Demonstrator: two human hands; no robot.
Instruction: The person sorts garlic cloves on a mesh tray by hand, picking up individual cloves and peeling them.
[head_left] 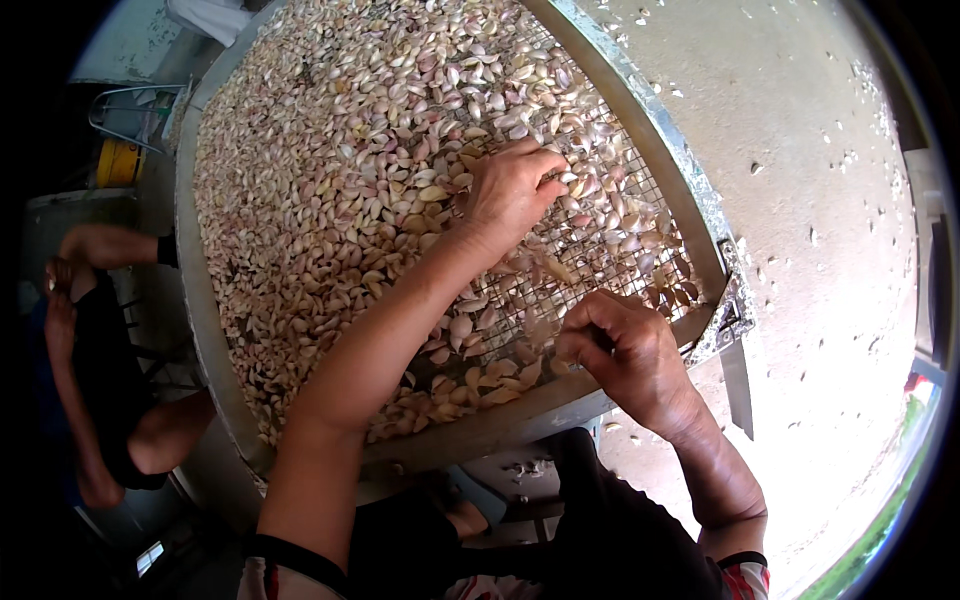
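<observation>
Garlic cloves (330, 190) with pale, pinkish skins cover most of a wire-mesh tray (655, 105) that has a metal rim. My left hand (512, 190) reaches over the tray, its fingers bent and closed about a clove at the right part of the layer. Closer to me, my right hand (632, 355) hovers by the tray's near right corner with its fingers curled in. Whatever may be inside those fingers is hidden. Between the two hands the cloves lie thinly and bare wire mesh (510, 295) shows through.
A person (150, 430) sits at the left side of the tray, hands together. Beyond them stands a yellow bucket (118, 163). A flat metal strip (738, 390) hangs from the tray's right corner. Bits of skin are scattered over the concrete floor (800, 250) at right.
</observation>
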